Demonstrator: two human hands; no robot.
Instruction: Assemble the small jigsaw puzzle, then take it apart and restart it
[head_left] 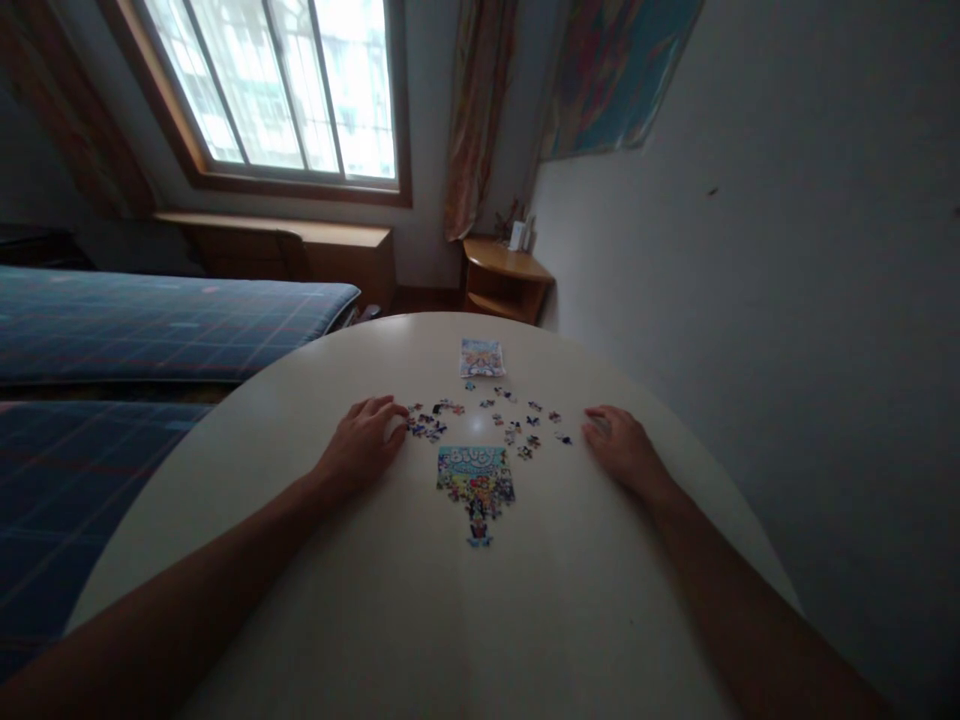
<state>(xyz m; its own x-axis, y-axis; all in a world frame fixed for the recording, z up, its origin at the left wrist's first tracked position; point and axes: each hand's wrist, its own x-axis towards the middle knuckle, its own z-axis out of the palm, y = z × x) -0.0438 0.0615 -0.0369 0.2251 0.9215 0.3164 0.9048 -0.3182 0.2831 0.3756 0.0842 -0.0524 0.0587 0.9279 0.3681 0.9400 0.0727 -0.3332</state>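
Note:
A partly joined jigsaw puzzle [475, 475] lies on the white round table [525, 620], its upper edge straight and its lower part narrowing to a short column of pieces. My left hand [366, 438] rests on the table left of it, fingers loosely spread and holding nothing, the tips beside a cluster of loose puzzle pieces [427, 425]. On the right, my right hand [621, 445] lies on the table with thumb and fingers apart and nothing visible in it. Nearest to it is a single loose piece [563, 438]. More scattered pieces [532, 441] lie between the hands.
A picture sheet or packet [481, 357] lies toward the table's far edge. Beds with blue plaid mattresses [187, 310] stand to the left, and a white wall [787, 330] runs close on the right. Beyond are a corner shelf [506, 262] and a window [285, 90].

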